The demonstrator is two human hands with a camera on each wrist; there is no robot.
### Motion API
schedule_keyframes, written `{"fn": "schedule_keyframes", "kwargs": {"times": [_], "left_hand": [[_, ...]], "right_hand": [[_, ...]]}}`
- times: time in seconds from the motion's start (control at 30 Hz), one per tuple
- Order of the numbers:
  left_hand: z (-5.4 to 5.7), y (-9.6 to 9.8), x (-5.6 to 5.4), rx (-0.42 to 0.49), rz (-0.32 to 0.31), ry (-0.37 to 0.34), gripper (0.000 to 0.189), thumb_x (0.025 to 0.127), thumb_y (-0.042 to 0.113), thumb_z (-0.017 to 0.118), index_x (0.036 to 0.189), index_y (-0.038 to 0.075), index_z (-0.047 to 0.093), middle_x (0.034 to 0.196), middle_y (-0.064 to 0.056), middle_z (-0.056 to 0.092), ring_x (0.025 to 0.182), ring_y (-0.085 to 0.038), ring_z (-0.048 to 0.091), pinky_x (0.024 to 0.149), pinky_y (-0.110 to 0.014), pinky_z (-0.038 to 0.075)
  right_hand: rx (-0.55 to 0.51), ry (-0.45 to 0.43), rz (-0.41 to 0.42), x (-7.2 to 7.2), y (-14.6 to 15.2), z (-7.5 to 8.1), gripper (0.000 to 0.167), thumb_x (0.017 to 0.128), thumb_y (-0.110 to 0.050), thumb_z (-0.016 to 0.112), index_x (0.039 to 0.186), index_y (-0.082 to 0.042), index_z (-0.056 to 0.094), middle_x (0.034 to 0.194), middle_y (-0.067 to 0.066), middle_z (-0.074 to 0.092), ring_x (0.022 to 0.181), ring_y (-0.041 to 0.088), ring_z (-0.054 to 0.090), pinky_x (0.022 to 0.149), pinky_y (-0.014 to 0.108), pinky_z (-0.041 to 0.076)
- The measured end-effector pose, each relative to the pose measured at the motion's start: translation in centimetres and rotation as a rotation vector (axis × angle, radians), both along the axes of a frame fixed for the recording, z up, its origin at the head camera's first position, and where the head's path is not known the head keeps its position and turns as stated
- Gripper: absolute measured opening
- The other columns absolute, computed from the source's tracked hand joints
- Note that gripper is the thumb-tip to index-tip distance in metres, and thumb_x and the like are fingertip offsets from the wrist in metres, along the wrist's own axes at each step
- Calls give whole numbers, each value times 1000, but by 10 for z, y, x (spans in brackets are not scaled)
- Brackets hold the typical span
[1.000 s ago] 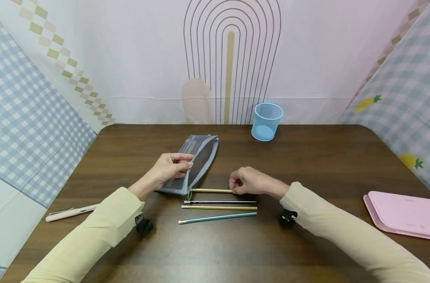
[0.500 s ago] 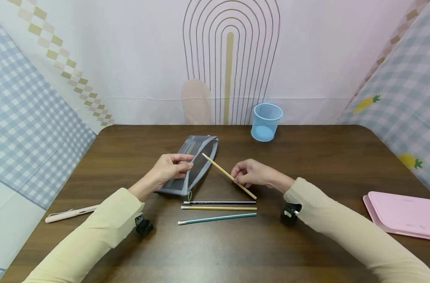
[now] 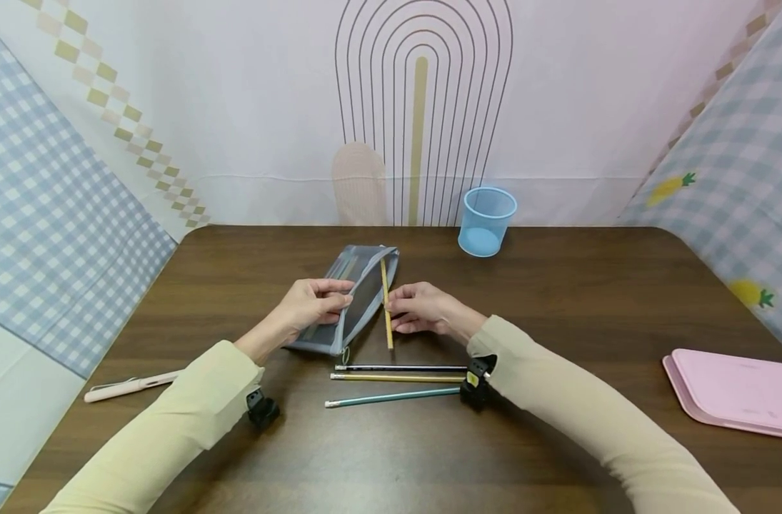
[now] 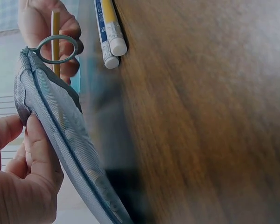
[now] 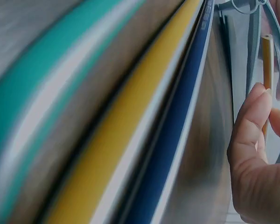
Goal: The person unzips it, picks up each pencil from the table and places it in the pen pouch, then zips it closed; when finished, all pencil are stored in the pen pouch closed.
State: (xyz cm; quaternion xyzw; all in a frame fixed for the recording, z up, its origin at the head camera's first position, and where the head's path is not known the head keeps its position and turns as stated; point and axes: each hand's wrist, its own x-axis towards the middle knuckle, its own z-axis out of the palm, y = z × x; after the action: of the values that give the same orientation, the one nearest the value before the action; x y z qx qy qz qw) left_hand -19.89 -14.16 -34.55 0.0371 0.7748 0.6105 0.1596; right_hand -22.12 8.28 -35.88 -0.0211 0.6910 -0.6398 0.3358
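Note:
In the head view my left hand [image 3: 307, 308] pinches the near rim of a grey mesh zip pencil case [image 3: 365, 307], whose mouth gapes toward the right. My right hand [image 3: 425, 308] pinches a yellow pencil [image 3: 388, 325] at about its middle. That pencil's far end lies at the case's mouth; its other end points back toward me. Below lie a dark blue pencil [image 3: 397, 368], a second yellow pencil [image 3: 397, 378] and a teal pencil [image 3: 391, 397], side by side. A ring pull [image 4: 58, 49] hangs at the case's corner in the left wrist view.
A blue mesh cup [image 3: 483, 228] stands at the back of the brown table [image 3: 391, 464]. At the right edge lies a pink flat case [image 3: 738, 389]. A pale pen [image 3: 130, 386] lies by my left sleeve. A patterned cloth hangs behind the table.
The right hand has lifted the yellow pencil off the table, turned it to point away from me, and carried it left to the case's mouth. My left hand has stayed in place.

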Motion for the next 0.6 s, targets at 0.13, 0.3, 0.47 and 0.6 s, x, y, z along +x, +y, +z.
{"fn": "schedule_keyframes", "kwargs": {"times": [0.13,0.3,0.47,0.6], "left_hand": [[0,1,-1,-4,3,-7,40,89,9,62,127,-3,56,101,-9,66,74,-1,59,67,-21,54],[0,2,-1,-8,-1,-11,40,89,9,61,127,-3,56,102,-11,65,74,-2,59,67,-20,53],[-1,3,-1,0,-3,-15,40,89,8,61,127,-4,56,97,-8,65,72,-2,60,66,-20,53],[-1,3,-1,2,-2,-18,40,89,8,61,127,-3,55,93,-2,65,73,-2,60,66,-20,53]], "right_hand": [[-25,-41,-38,-2,-12,0,9,94,-3,53,102,-4,50,77,5,60,59,11,64,53,18,51],[-71,-105,-66,-5,-25,3,4,95,-3,51,98,-4,50,77,7,57,60,15,66,55,20,53],[-108,-157,-99,-6,-32,6,3,95,0,48,96,-3,50,72,7,58,59,17,66,55,21,54],[-129,-170,-103,-5,-35,8,5,95,1,48,93,-2,51,70,7,60,58,17,66,56,21,54]]}}
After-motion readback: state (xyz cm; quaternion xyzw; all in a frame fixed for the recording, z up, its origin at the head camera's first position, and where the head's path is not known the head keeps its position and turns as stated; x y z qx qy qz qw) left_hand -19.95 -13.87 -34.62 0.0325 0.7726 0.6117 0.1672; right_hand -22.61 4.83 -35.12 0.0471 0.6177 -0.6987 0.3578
